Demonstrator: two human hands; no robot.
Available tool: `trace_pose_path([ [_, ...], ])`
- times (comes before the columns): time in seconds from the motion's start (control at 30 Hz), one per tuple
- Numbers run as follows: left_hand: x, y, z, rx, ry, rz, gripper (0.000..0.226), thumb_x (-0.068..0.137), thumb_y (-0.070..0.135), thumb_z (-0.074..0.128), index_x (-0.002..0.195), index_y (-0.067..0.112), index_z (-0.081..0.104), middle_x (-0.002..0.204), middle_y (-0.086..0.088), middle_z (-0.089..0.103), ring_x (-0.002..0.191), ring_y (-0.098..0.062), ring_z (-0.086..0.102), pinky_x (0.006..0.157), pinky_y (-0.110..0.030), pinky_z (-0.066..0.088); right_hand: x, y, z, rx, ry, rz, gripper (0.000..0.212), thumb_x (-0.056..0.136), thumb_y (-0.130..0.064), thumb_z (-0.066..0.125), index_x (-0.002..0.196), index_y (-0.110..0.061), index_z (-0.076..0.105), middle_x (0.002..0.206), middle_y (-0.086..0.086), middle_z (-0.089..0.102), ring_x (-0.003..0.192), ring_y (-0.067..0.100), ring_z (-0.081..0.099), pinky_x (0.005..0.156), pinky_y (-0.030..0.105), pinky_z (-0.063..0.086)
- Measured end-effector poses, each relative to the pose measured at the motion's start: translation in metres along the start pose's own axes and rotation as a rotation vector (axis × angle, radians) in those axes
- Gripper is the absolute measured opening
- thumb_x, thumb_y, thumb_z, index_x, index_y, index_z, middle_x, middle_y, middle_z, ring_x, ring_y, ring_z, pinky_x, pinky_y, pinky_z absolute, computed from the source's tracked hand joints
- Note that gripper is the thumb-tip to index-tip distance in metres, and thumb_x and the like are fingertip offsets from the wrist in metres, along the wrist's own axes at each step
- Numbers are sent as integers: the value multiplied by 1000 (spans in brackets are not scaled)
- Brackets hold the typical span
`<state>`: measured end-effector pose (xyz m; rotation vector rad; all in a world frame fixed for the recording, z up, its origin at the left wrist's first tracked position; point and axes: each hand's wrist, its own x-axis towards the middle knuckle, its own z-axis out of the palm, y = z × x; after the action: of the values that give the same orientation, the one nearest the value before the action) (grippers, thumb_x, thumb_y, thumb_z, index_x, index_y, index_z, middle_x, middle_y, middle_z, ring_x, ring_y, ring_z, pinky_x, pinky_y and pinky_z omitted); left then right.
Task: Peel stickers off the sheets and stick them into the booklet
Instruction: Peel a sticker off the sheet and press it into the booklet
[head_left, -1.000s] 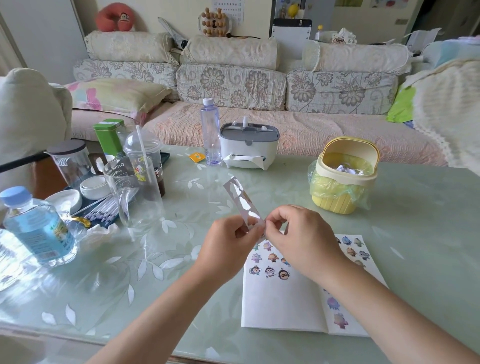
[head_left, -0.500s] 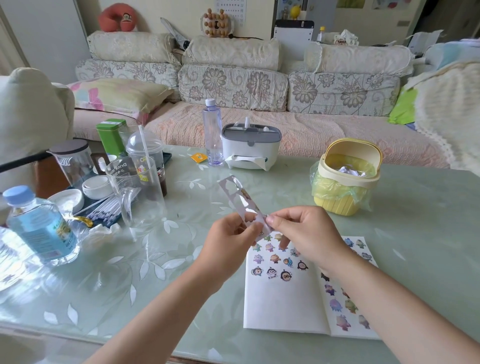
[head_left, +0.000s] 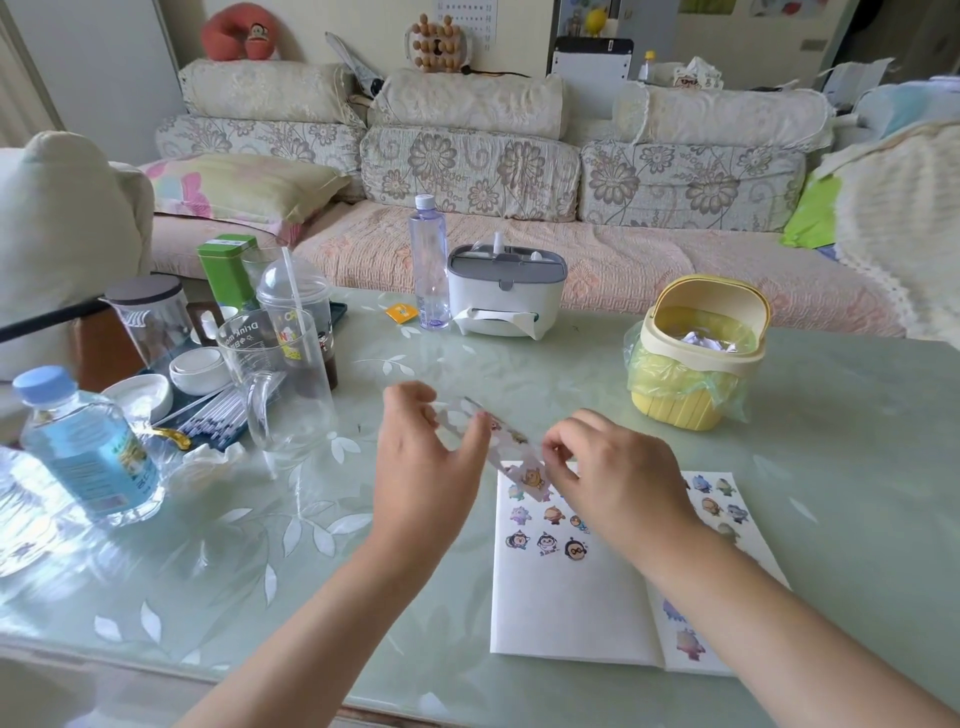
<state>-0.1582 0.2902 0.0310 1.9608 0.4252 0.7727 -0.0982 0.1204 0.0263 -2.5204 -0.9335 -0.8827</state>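
Observation:
A white booklet (head_left: 571, 608) lies open on the glass table, with several small cartoon stickers on both pages. Above its top left corner I hold a narrow sticker sheet (head_left: 511, 444), mostly peeled, tilted down to the right. My left hand (head_left: 426, 462) grips the sheet's upper end between thumb and fingers. At the sheet's lower end, where a yellow sticker sits, my right hand (head_left: 618, 478) pinches it with curled fingers. Whether the sticker is lifted from the sheet I cannot tell.
A yellow mini bin (head_left: 696, 358) with a green bag stands behind the booklet. A grey tissue box (head_left: 504, 296) and a clear bottle (head_left: 430, 270) stand further back. Cups, a glass jug (head_left: 280, 379), a blue water bottle (head_left: 88, 452) and dishes crowd the left side.
The sticker sheet has dropped from nearly upright to a flatter tilt. My left hand slid up to its top end, and my right hand moved right and down to its lower end.

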Motion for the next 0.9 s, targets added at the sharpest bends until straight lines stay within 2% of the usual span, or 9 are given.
trace_pose_path([
  [0.07, 9, -6, -4, 170, 69, 300, 22, 86, 27, 69, 100, 21, 52, 94, 7, 48, 90, -15, 46, 81, -27, 36, -2, 2, 7, -28, -8, -96, 10, 78, -23, 72, 73, -25, 64, 71, -5, 60, 53, 17, 58, 43, 23, 33],
  [0.13, 15, -18, -3, 322, 29, 439, 15, 84, 28, 66, 98, 24, 62, 101, 5, 51, 94, -17, 46, 84, -28, 36, -6, 0, 14, -9, -48, -123, 14, 71, -18, 77, 71, -25, 65, 71, -4, 59, 55, 19, 59, 42, 24, 35],
  [0.27, 11, -44, 5, 389, -466, 419, 28, 93, 21, 61, 120, 27, 68, 128, 8, 57, 119, -15, 50, 97, -21, 36, -18, -2, 33, 7, -165, -133, 11, 65, -21, 71, 66, -24, 61, 68, -4, 55, 52, 21, 57, 42, 23, 34],
  [0.33, 7, -56, 10, 458, -669, 399, 38, 96, 20, 54, 132, 30, 61, 140, 12, 52, 131, -11, 42, 104, -28, 39, -24, -2, 42, 14, -225, -137, 13, 62, -24, 73, 66, -25, 61, 66, -5, 54, 51, 20, 57, 46, 23, 32],
  [0.4, 2, -65, 14, 488, -781, 416, 37, 97, 21, 50, 132, 30, 60, 139, 14, 52, 133, -12, 40, 103, -34, 41, -28, -3, 49, 9, -251, -145, 4, 65, -30, 64, 69, -28, 65, 66, -7, 56, 53, 18, 60, 47, 23, 36],
  [0.5, -1, -72, 15, 530, -843, 424, 42, 101, 25, 45, 143, 33, 50, 150, 19, 42, 139, -9, 30, 110, -36, 35, -31, -2, 56, -22, -259, -173, 23, 76, -36, 49, 69, -29, 70, 64, -6, 53, 52, 17, 59, 45, 22, 35],
  [0.6, -1, -80, 13, 603, -870, 451, 45, 106, 33, 37, 151, 33, 35, 159, 19, 25, 146, -9, 16, 118, -40, 25, -32, 1, 64, -11, -253, -183, 29, 83, -34, 46, 69, -29, 71, 66, -6, 52, 53, 18, 59, 44, 25, 40],
  [0.77, -4, -95, 15, 675, -894, 460, 53, 108, 38, 26, 159, 32, 12, 166, 16, 0, 154, -12, -4, 124, -30, 3, -34, 4, 63, 98, -279, -61, 17, 83, -34, 59, 77, -33, 74, 73, -9, 59, 60, 16, 61, 48, 28, 44],
  [0.9, -6, -98, 17, 702, -875, 458, 54, 108, 41, 20, 159, 32, 6, 166, 15, -5, 153, -10, -9, 123, -28, -3, -33, 6, 57, 14, -241, -190, 9, 81, -29, 64, 75, -31, 70, 68, -7, 54, 57, 16, 57, 47, 24, 40],
])
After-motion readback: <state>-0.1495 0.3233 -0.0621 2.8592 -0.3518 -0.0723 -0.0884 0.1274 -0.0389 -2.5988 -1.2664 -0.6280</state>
